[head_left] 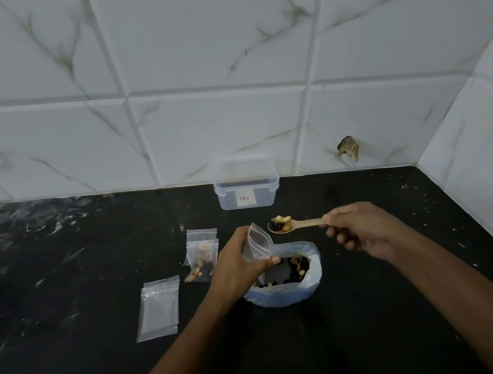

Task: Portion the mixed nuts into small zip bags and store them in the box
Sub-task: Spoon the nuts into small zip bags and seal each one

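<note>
Crinkled clear zip bag (257, 244); wooden spoon (297, 224)

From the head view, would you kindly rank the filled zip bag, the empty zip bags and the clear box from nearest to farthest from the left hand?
1. Filled zip bag, just left of the left hand.
2. Empty zip bags, lower left.
3. Clear box, by the wall.

Left hand (236, 265) grips zip bag (257, 243); right hand (362, 230) holds nut-loaded spoon (287, 225) beside it.

Clear plastic box (246, 192), wooden spoon (296, 224), glossy marble-look tiles (219, 123), scuffed black counter (67, 262).
</note>
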